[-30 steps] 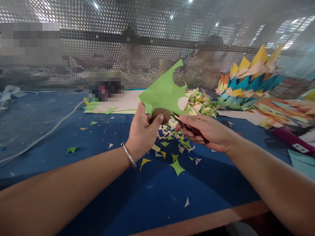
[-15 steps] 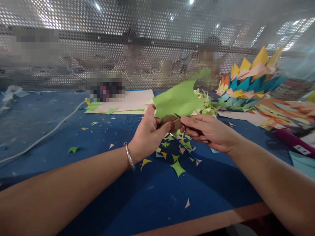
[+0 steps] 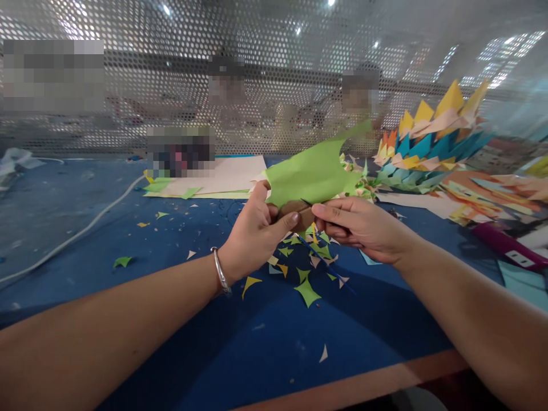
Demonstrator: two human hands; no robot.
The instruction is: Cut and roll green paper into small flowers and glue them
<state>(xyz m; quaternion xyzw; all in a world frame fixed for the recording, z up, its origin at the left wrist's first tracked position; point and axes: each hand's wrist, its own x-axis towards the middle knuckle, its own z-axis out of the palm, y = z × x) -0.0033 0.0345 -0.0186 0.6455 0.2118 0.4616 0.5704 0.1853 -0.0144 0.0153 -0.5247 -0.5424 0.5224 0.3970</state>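
Note:
My left hand (image 3: 259, 228), with a silver bangle at the wrist, pinches a light green sheet of paper (image 3: 310, 171) and a brown piece (image 3: 291, 208), which looks like card, at its lower edge. The sheet is held up off the table, and its right side has a curved cut-out. My right hand (image 3: 357, 225) is closed around a slim dark tool (image 3: 306, 202). Its pointed tip lies against the green paper by the brown piece; the fingers hide the rest. Green, yellow and pale paper scraps (image 3: 308, 294) lie below the hands, by a thin blue stick (image 3: 327, 262).
Large pale sheets (image 3: 235, 173) lie at the back left, beside a white cable (image 3: 98, 220). Folded-paper work (image 3: 436, 142) in several colours stands at the right, with a purple object (image 3: 507, 245) in front. A perforated metal screen (image 3: 274, 85) rises behind; people show through it.
The view has shifted slightly. My hands, the green paper and the dark tool keep nearly the same places; the tool's tip shows a little less.

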